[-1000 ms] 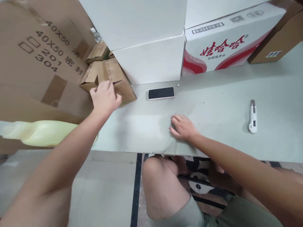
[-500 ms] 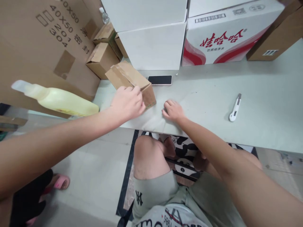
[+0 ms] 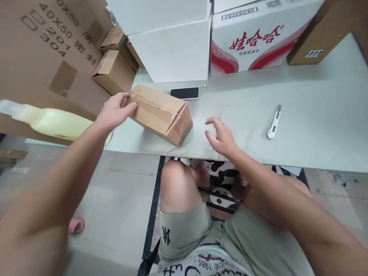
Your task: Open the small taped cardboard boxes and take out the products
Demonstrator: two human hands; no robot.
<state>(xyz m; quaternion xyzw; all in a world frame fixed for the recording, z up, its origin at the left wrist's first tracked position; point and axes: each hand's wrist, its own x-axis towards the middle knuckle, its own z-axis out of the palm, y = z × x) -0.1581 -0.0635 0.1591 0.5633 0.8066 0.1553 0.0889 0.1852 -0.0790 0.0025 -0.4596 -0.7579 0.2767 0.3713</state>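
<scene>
A small taped cardboard box (image 3: 162,114) lies tilted on the pale green table (image 3: 301,126) near its front edge. My left hand (image 3: 115,111) grips the box's left end, fingers curled round the corner. My right hand (image 3: 220,136) hovers just right of the box, fingers spread and slightly bent, holding nothing. A black phone (image 3: 184,93) lies face up behind the box. A white utility knife (image 3: 273,122) rests on the table further right.
White boxes (image 3: 172,50) and a red-printed white carton (image 3: 258,38) line the table's back. Small brown boxes (image 3: 113,71) and a large brown carton (image 3: 43,50) stand at the left. A yellow bottle (image 3: 51,122) lies at the left edge. My knees are under the table.
My left hand pulled the small box from the stack at the left toward the table's front, then shifted to its left end. My right hand lifted off the table and opened.
</scene>
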